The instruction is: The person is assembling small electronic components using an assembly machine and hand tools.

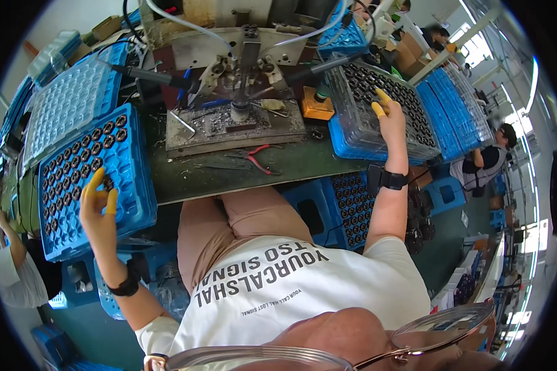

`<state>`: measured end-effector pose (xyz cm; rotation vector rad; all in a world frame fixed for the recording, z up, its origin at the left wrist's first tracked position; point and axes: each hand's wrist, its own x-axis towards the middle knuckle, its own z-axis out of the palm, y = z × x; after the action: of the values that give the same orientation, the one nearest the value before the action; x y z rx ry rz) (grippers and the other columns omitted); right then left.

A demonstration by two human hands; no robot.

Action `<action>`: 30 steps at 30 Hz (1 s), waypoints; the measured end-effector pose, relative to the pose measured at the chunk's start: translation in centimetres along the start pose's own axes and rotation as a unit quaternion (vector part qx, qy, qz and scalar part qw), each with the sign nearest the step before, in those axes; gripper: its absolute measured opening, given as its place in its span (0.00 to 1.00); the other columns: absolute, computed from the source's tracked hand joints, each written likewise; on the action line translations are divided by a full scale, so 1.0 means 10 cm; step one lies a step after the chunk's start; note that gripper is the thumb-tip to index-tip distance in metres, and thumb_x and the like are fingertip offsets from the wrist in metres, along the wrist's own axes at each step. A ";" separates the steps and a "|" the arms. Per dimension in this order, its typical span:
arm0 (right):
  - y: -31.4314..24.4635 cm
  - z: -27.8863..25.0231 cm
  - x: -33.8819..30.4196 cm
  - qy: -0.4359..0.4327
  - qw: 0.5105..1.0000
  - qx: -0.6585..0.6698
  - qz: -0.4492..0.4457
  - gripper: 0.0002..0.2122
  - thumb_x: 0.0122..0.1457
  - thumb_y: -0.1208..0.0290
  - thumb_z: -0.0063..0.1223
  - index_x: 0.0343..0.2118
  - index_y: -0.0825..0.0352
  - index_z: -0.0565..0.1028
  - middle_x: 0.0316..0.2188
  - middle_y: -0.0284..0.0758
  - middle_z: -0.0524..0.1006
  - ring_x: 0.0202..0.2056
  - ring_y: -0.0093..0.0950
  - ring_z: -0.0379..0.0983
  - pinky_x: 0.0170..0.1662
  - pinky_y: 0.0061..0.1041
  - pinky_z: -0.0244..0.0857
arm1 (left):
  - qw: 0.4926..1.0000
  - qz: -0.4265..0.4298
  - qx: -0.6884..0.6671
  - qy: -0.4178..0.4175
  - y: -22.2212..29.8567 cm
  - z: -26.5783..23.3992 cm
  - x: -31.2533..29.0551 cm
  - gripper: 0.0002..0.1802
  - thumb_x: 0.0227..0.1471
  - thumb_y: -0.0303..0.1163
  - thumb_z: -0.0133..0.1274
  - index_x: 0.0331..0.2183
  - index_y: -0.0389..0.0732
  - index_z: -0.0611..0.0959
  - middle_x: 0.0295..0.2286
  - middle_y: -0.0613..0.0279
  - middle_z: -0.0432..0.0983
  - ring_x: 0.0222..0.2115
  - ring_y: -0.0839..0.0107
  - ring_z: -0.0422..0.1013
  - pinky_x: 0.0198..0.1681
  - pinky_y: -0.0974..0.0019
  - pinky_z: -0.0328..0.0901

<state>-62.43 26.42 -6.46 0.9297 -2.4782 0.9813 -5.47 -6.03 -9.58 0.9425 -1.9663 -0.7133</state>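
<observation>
My left hand (99, 204), with yellow finger covers, is over the blue moulded tray (139, 179) on the left. Its thumb and finger close on a small round dark part (108, 183) just above the tray's pockets. Rows of similar dark parts (65, 179) fill much of that tray, while the pockets along its right side are bare. On the right, my right hand (392, 120) reaches over a clear tray (377, 127) packed with such parts (408, 105). Two yellow-covered fingertips there point at the parts, spread apart, with nothing visible between them.
A metal press (241, 93) stands mid-bench on a debris-strewn base plate (185, 142). Red-handled pliers (257, 162), a hex key (182, 122) and an orange box (317, 105) lie around it. Stacked trays (74, 99) stand at far left. Other people work nearby.
</observation>
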 end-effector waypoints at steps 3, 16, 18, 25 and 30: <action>-0.16 -0.05 -0.05 -0.018 0.998 -0.061 -0.028 0.17 0.60 0.66 0.57 0.53 0.54 0.77 0.38 0.42 0.75 0.37 0.36 0.75 0.41 0.32 0.67 | 1.000 -0.002 -0.027 0.013 0.18 0.22 0.01 0.25 0.46 0.19 0.63 0.49 0.38 0.80 0.33 0.66 0.72 0.26 0.81 0.68 0.30 0.76 0.65; 0.06 -0.03 -0.01 -0.005 0.996 -0.092 -0.019 0.18 0.63 0.62 0.52 0.56 0.53 0.74 0.45 0.42 0.74 0.41 0.38 0.74 0.45 0.33 0.67 | 0.998 0.006 0.063 0.027 0.30 0.26 -0.06 0.21 0.40 0.26 0.69 0.41 0.39 0.84 0.29 0.62 0.74 0.21 0.75 0.68 0.28 0.73 0.65; 0.08 0.00 0.01 -0.005 0.996 -0.092 -0.016 0.18 0.63 0.62 0.52 0.56 0.53 0.74 0.45 0.42 0.75 0.41 0.38 0.74 0.45 0.33 0.67 | 0.997 0.007 0.074 0.026 0.31 0.26 -0.07 0.21 0.41 0.27 0.69 0.40 0.39 0.84 0.29 0.62 0.74 0.21 0.75 0.68 0.27 0.73 0.65; 0.11 0.01 0.02 0.009 0.994 -0.105 -0.024 0.18 0.63 0.62 0.52 0.56 0.57 0.74 0.46 0.43 0.75 0.42 0.39 0.74 0.45 0.33 0.66 | 0.995 -0.001 0.092 0.028 0.32 0.27 -0.07 0.21 0.41 0.29 0.69 0.40 0.39 0.84 0.29 0.64 0.74 0.20 0.77 0.67 0.26 0.73 0.64; 0.01 0.00 -0.02 0.005 0.995 -0.098 0.000 0.18 0.63 0.62 0.52 0.55 0.58 0.74 0.45 0.42 0.75 0.42 0.39 0.74 0.45 0.33 0.67 | 0.994 0.004 0.107 0.032 0.32 0.28 -0.08 0.21 0.41 0.29 0.69 0.40 0.39 0.84 0.30 0.64 0.75 0.21 0.77 0.67 0.26 0.73 0.63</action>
<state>-62.34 26.57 -6.55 0.8595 -2.5108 0.7237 -8.66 -3.19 -8.98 1.0709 -2.0174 -0.4677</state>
